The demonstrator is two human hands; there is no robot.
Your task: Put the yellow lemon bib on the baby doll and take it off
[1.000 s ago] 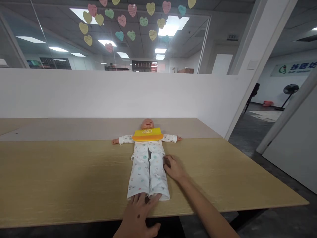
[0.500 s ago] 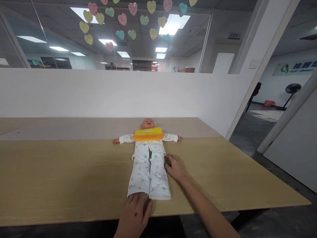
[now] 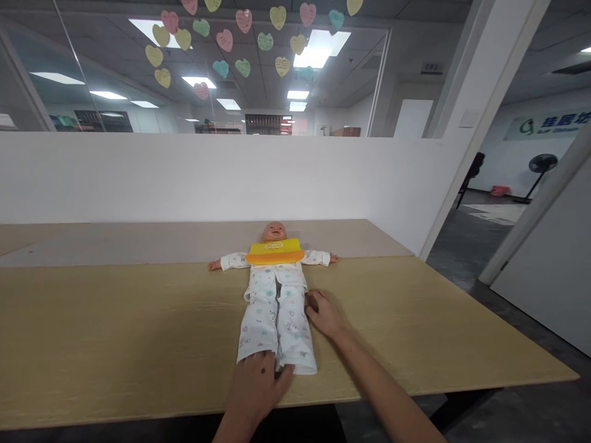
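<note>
A baby doll [image 3: 275, 232] lies on its back with both arms spread. It wears a yellow and orange bib [image 3: 274, 251], a white patterned top [image 3: 262, 274] and white patterned trousers [image 3: 292, 329]. The fingers of my left hand [image 3: 259, 378] reach into the cuff of the trouser leg on the left; their tips are hidden, and the thumb is spread toward the other cuff. Beside the upper part of the other leg is my right hand [image 3: 324, 312], fingers curled, with thumb and index finger at the fabric's edge. The doll's feet are not visible.
The wooden table [image 3: 138, 344] has its front edge close to me. Behind it stands a white wall [image 3: 184, 175] with glass above and heart-shaped notes [image 3: 244, 21] on it. To the right, past a doorway, are a floor fan [image 3: 542, 163] and a red basket [image 3: 500, 191].
My left hand has moved forward, deeper into the trouser leg, and the cuff now covers more of the fingers. My right hand stays at the side of the trousers.
</note>
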